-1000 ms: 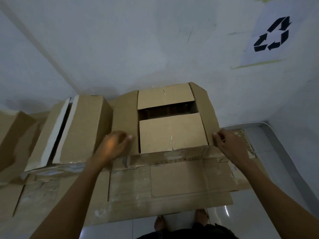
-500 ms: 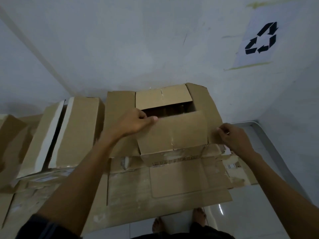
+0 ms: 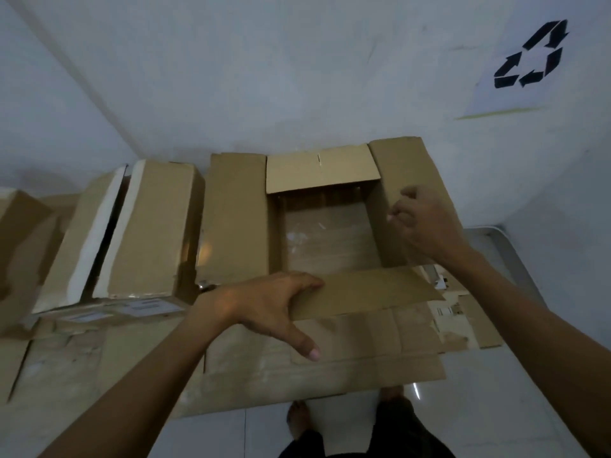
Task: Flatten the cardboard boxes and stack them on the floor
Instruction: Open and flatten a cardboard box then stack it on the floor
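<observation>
cardboard: brown corrugated, one open box (image 3: 324, 233) stood against the wall with its four top flaps spread, inside visible down to a taped bottom.
near flap: the near flap (image 3: 367, 294) was folded outward toward the person and lay low over the front wall.
left hand: the left hand (image 3: 264, 305) gripped the left end of the near flap, fingers over its top edge, thumb splayed below and apart from it.
right hand: the right hand (image 3: 420, 223) was at the right flap (image 3: 406, 180), fingers curled at its inner edge; whether it pinched the flap or only rested there could not be told.
box vs grip: the box sat between the two hands, just ahead of the left and beside the right.
flattened stack: flattened cardboard (image 3: 264, 365) lay on the floor under and in front of the box, reaching the person's bare feet.
other boxes: a row of unflattened boxes (image 3: 152, 226) leaned to the left, touching one another.
floor: pale glossy tile floor (image 3: 489, 408).
wall: white wall (image 3: 264, 77) with a paper recycling sign (image 3: 529, 57) at upper right.
</observation>
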{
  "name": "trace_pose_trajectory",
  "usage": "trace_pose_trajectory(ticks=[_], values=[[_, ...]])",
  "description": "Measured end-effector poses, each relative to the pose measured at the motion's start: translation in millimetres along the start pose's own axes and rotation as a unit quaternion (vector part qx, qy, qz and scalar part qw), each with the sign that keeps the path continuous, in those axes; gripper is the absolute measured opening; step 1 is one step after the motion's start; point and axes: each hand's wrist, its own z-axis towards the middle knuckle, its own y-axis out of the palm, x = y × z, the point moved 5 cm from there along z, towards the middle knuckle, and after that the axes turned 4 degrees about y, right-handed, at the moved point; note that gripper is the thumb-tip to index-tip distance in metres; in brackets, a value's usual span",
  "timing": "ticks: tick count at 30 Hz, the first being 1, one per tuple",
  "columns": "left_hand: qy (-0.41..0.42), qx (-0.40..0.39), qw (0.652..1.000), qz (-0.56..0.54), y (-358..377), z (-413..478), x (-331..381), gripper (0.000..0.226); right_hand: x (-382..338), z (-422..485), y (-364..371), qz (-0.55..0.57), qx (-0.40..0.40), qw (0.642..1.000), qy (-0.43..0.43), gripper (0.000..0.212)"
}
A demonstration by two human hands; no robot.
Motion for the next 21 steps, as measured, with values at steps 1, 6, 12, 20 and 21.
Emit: trace_pose_trajectory(ticks=[1, 6, 12, 20, 21], values=[[-0.003, 0.004, 1.000, 0.001, 0.1, 0.2, 4.9, 0.109, -7.8, 7.3, 4.8, -0.049, -0.013, 0.998, -0.048, 0.017], [-0.086, 0.041, 0.994, -0.057, 1.4, 4.0, 15.0, 0.098, -26.4, 52.7, 38.1, -0.158, -0.105, 0.961, -0.203, 0.022], [-0.151, 0.097, 0.976, -0.124, 6.0, 5.7, 27.3, 0.082, -31.2, 111.2, 29.9, -0.214, -0.123, 0.930, -0.272, 0.039], [-0.178, 0.164, 0.956, -0.169, 6.1, -0.2, 22.3, 0.096, -33.9, 214.9, -2.5, -0.128, -0.036, 0.970, -0.205, 0.040], [-0.176, 0.178, 0.953, -0.169, 4.9, -0.7, 21.3, 0.097, -33.8, 226.4, -0.7, -0.120, -0.048, 0.974, -0.189, 0.041]])
